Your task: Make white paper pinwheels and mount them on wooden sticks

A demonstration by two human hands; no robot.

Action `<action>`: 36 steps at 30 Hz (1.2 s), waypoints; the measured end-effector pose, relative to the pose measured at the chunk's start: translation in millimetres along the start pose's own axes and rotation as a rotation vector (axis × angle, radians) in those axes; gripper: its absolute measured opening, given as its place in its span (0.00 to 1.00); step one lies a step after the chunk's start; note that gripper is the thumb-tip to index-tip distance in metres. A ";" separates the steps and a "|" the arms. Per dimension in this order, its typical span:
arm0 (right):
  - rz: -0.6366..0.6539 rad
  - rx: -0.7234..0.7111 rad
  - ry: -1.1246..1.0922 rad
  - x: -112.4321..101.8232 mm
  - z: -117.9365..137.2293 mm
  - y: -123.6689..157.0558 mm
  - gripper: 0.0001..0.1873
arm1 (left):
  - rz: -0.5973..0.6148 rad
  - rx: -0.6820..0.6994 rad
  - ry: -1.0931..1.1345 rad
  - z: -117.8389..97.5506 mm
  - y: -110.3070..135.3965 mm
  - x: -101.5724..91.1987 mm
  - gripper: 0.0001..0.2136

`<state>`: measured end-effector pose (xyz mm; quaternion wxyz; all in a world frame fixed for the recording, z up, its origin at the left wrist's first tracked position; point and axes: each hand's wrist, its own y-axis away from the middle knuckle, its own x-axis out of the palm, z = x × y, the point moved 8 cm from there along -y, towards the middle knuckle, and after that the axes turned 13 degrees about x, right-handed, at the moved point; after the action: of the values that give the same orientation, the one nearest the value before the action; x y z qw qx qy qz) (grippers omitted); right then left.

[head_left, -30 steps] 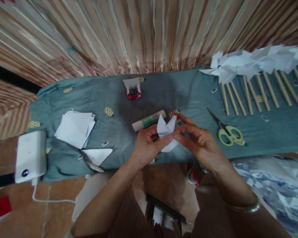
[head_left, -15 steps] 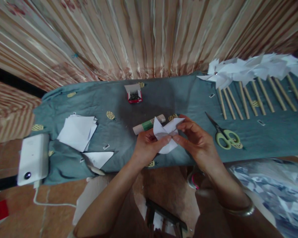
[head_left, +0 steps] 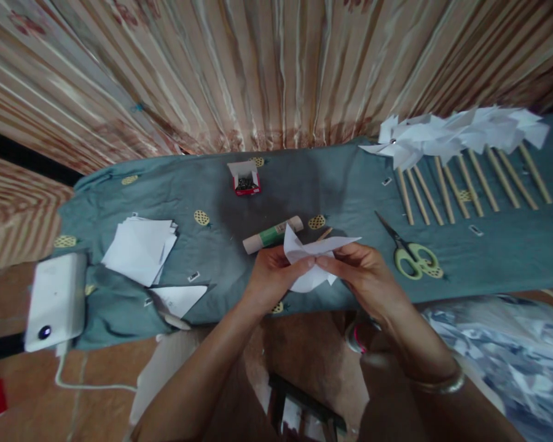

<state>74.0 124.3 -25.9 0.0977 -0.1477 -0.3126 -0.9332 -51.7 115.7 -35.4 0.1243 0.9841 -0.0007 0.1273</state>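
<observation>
A folded white paper pinwheel [head_left: 311, 250] is pinched between both hands over the cloth. My left hand [head_left: 271, 276] grips its left side, thumb pressed near the middle. From the other side my right hand [head_left: 359, 270] holds it, thumb tip beside the left one at the centre and fingers behind the paper. The end of a thin tan stick [head_left: 325, 233] shows just beyond the pinwheel; what holds it is hidden. Right behind my left hand lies a glue stick [head_left: 271, 234] with a green band. Scissors [head_left: 412, 255] with green handles rest to the right.
A teal cloth [head_left: 188, 184] covers the narrow table. On it are a small red box [head_left: 247, 184] of dark bits, stacked paper squares [head_left: 141, 248], a folded paper triangle [head_left: 182, 299] and a row of finished pinwheels [head_left: 465, 138] on sticks. A white device [head_left: 55, 301] with a cable stands left.
The right fingers have moved from the pinwheel's upper right tip to behind the paper, and both thumbs now meet at its middle. A stick end has come into sight behind it. The view shifted slightly.
</observation>
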 end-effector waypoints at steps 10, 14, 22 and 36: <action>0.043 0.007 0.022 1.8 -1.2 -2.1 0.10 | -0.034 0.047 -0.106 -7.9 0.7 -6.8 0.11; 0.029 0.009 0.012 2.2 -0.6 -1.7 0.10 | -0.054 0.037 -0.085 -7.7 1.2 -6.7 0.09; -0.003 0.038 0.023 1.8 -1.8 -1.5 0.12 | -0.059 0.043 -0.052 -5.2 1.1 -7.2 0.09; -0.008 -0.002 0.028 5.3 0.0 -2.2 0.11 | -0.075 0.081 -0.036 -4.8 0.8 -9.3 0.11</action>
<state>68.4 125.6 -25.4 0.0980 -0.1332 -0.3111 -0.9359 -61.9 115.8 -33.0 0.0892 0.9897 0.0392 0.1048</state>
